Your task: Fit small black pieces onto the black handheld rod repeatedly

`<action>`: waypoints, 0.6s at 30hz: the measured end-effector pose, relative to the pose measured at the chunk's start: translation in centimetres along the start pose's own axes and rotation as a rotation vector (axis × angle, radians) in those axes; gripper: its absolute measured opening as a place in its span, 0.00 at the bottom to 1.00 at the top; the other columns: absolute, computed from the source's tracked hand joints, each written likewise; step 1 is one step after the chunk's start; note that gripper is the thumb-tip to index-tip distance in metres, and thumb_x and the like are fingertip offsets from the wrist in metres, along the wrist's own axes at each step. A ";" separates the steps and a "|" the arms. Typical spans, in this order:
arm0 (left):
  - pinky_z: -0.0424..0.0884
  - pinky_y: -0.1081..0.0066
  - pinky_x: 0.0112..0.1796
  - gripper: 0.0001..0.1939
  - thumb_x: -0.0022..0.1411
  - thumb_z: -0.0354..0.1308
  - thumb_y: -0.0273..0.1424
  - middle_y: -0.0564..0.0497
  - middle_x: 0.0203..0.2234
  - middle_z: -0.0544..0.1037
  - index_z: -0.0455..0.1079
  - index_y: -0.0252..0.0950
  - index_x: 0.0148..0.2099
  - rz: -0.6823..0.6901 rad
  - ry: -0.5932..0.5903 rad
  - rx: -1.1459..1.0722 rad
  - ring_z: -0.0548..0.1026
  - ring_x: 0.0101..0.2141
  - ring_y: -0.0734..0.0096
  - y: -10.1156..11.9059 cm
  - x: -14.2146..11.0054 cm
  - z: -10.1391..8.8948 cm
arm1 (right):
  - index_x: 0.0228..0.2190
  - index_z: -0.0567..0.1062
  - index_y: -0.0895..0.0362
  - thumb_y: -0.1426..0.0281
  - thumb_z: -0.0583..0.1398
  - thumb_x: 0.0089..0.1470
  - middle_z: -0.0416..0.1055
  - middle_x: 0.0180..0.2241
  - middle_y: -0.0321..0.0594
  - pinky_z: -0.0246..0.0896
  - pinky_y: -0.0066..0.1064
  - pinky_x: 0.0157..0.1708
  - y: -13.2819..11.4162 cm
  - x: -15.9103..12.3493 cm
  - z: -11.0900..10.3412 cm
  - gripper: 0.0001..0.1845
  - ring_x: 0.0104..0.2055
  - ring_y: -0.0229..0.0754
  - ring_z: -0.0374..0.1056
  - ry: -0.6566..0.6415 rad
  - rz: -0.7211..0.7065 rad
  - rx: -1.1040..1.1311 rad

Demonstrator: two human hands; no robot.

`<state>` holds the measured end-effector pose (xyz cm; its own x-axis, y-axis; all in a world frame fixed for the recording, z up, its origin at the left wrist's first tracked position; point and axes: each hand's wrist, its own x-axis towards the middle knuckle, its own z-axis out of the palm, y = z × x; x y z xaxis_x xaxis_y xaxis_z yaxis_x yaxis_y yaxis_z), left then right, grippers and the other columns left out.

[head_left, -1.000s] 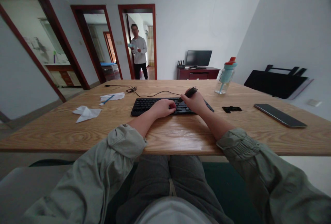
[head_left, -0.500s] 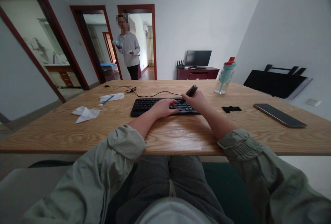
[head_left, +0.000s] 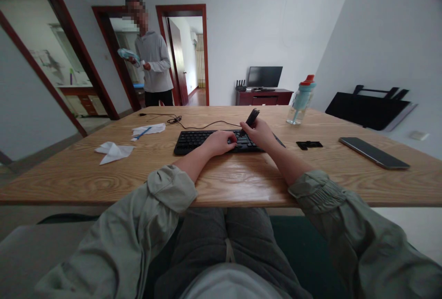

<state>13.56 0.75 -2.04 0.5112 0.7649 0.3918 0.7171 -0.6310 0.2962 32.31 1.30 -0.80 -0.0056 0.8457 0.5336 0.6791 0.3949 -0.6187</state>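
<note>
Two hands met over one keyboard [head_left: 189, 141], where a slip looked the likeliest trouble.
The keyboard lay mid-table, its near edge short of the near rim of the table [head_left: 235, 184]. The right hand [head_left: 260, 134] was closed round a dark handheld tool [head_left: 253, 115], tilted over the keys; a loose grip could have let its low end scrape them. The left hand [head_left: 218, 143] was narrow, fingers curled at the keys; whether it pinched anything, nobody could tell. On the far side, a snagged cable [head_left: 175, 120] could have tugged the keyboard askew. Rightward, a stray forearm could have knocked the small black piece [head_left: 309, 145].
</note>
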 end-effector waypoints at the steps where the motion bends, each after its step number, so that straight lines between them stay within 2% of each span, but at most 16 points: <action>1: 0.71 0.67 0.42 0.09 0.58 0.60 0.36 0.50 0.33 0.81 0.77 0.39 0.38 -0.002 -0.003 -0.001 0.77 0.36 0.65 0.1 -0.1 0.0 | 0.24 0.68 0.57 0.53 0.57 0.55 0.71 0.25 0.41 0.51 0.30 0.27 0.0 0.0 -0.1 0.20 0.28 0.41 0.64 -0.012 -0.010 -0.010; 6: 0.72 0.68 0.41 0.09 0.57 0.60 0.35 0.51 0.35 0.81 0.75 0.38 0.40 0.016 0.006 -0.023 0.77 0.35 0.67 0.2 -0.3 -0.1 | 0.25 0.68 0.57 0.54 0.57 0.55 0.71 0.25 0.41 0.51 0.31 0.28 -0.3 -0.2 -0.4 0.19 0.28 0.41 0.63 -0.036 -0.047 -0.067; 12: 0.72 0.67 0.43 0.21 0.57 0.61 0.33 0.52 0.37 0.82 0.71 0.37 0.53 0.002 -0.023 -0.047 0.77 0.37 0.66 0.3 0.2 0.1 | 0.25 0.69 0.57 0.58 0.57 0.57 0.73 0.27 0.42 0.52 0.30 0.28 -0.1 0.2 -0.5 0.17 0.29 0.41 0.65 -0.066 -0.004 -0.036; 18: 0.72 0.68 0.43 0.17 0.57 0.59 0.36 0.49 0.39 0.82 0.77 0.37 0.48 0.017 -0.056 0.008 0.77 0.39 0.64 -0.1 0.9 0.2 | 0.31 0.73 0.58 0.56 0.55 0.59 0.76 0.32 0.46 0.56 0.30 0.32 0.4 0.5 0.2 0.18 0.33 0.44 0.68 -0.096 -0.075 -0.063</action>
<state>14.04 1.47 -1.89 0.5487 0.7606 0.3471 0.7119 -0.6427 0.2831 32.43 2.00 -0.94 -0.1268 0.8462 0.5175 0.7190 0.4378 -0.5398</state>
